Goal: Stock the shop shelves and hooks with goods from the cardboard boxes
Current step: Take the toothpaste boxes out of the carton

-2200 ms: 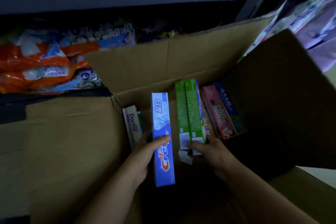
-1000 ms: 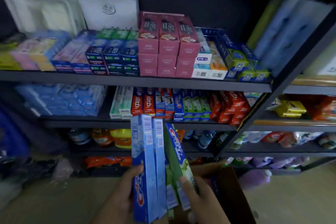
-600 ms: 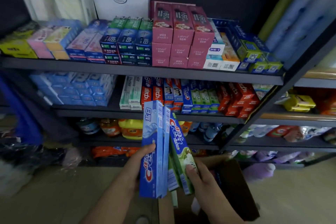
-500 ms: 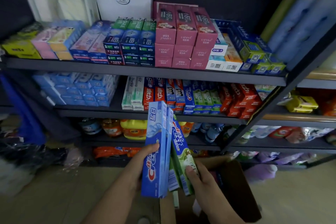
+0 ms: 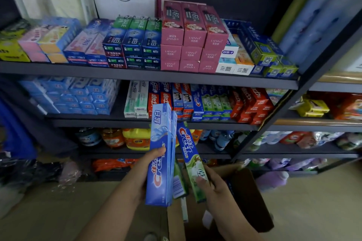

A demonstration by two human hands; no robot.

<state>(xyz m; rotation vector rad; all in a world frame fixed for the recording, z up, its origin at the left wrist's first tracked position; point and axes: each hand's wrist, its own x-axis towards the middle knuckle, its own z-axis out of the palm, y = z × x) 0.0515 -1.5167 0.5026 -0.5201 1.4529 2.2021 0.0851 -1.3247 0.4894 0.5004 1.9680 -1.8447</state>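
While both hands hover in front of the racks, the left hand (image 5: pixel 146 174) grips blue Crest boxes (image 5: pixel 161 154) (two, it looks like, pressed face to face), thumb curled over the front face, fingers hidden behind. The right hand (image 5: pixel 214 186) grips green Crest boxes (image 5: pixel 193 162), thumb on the front, at least one more green box tucked behind; exact count unclear. All held boxes stand nearly upright, long axis pointing up and slightly away toward the shelving, the blue ones vertical, the green ones leaning top-left so their tops almost touch the blue pair. The cardboard box (image 5: pixel 248 197) sits open on the floor below the right wrist. Key relation: the middle shelf (image 5: pixel 137 122) lies straight up and forward from the blue boxes' top end, and on it the matching green Crest row (image 5: pixel 215 105) sits up and a little right of the right hand, so the right hand is the nearer one for that slot. Stocked boxes there lie with their long axis running back into the shelf, so I judge the held boxes must tip forward from upright to end-first before sliding in. A gap shows left of the white Doctor boxes (image 5: pixel 136 100), nearer the left hand; likely a spot for the blue boxes.
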